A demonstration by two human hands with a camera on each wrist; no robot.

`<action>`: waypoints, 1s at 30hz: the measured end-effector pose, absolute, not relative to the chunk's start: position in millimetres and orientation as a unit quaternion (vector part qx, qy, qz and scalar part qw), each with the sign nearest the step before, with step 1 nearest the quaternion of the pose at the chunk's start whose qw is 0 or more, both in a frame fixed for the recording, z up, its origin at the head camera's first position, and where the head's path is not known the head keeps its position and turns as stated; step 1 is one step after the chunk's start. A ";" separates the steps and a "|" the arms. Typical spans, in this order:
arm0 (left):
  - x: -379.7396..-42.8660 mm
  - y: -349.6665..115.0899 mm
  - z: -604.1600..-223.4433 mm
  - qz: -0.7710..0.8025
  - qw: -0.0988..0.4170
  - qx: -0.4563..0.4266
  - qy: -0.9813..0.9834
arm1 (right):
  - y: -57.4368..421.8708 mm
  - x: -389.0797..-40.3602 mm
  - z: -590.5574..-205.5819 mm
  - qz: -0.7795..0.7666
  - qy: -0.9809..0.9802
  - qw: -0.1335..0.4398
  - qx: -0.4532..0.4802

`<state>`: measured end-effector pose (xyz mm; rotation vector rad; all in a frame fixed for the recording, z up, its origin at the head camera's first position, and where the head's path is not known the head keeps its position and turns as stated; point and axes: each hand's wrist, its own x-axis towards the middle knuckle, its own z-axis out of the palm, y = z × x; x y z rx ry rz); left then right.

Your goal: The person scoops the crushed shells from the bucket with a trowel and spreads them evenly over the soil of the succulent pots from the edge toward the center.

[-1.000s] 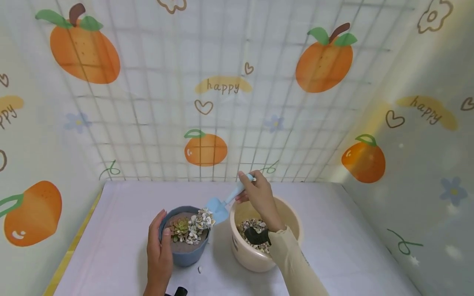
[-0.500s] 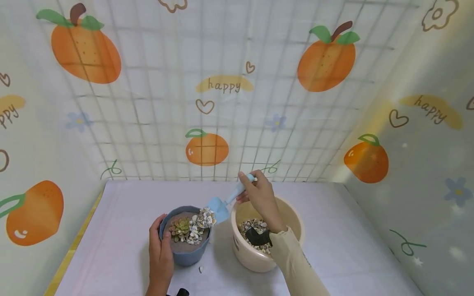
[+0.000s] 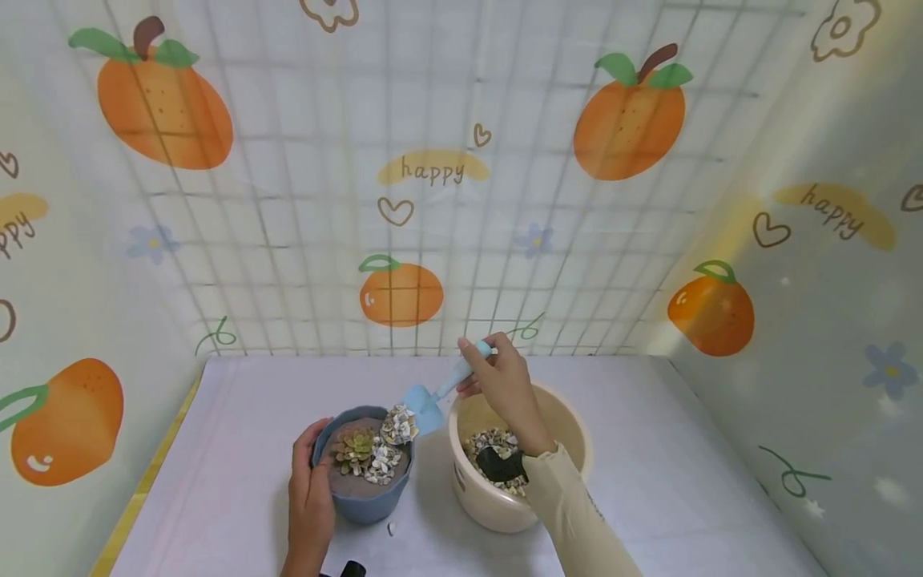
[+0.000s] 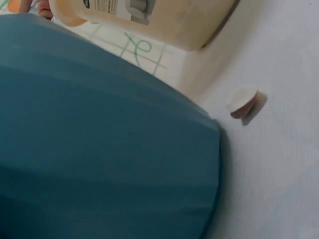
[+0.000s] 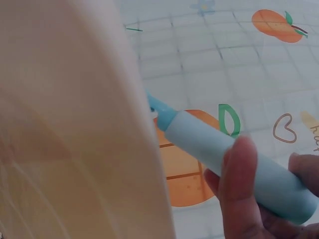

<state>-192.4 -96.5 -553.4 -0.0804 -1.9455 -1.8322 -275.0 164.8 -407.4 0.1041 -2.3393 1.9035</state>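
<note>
In the head view, my left hand (image 3: 312, 498) grips the left side of a blue-grey flower pot (image 3: 369, 509), thumb near the front rim. Inside, a green-and-reddish succulent (image 3: 353, 449) grows in brownish soil, with pale gravel (image 3: 385, 462) heaped on its right. My right hand (image 3: 508, 391) pinches the handle of a light-blue toy-sized trowel (image 3: 424, 409), which slants down to the pot's right rim. A clump of gravel sits at the trowel's tip. The right wrist view shows thumb and fingers around the handle (image 5: 214, 144). The pot's wall (image 4: 99, 124) fills much of the left wrist view.
Right of the pot stands a cream bucket (image 3: 497, 513) with more gravel (image 3: 493, 438) in it, partly hidden by the right forearm. One loose stone (image 3: 392, 528) lies on the white tabletop (image 3: 649, 481) before the pot. Printed cloth walls enclose the back and sides.
The pot has tipped slightly, and the gap between succulent and gravel looks wider. The trowel and right hand have barely shifted; the gravel at its tip looks more bunched.
</note>
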 end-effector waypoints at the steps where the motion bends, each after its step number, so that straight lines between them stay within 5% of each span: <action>1: -192.4 -96.8 -553.4 -0.665 0.230 -0.031 -0.710 | 165.1 -274.8 -407.5 0.629 -0.774 0.062 0.035; 22: -185.0 -95.7 -548.5 -0.658 0.147 0.042 -0.738 | 164.1 -274.9 -412.7 0.631 -0.772 0.059 0.047; 30: -186.6 -90.3 -550.9 -0.676 0.201 0.051 -0.707 | 164.4 -276.6 -411.6 0.622 -0.776 0.081 0.071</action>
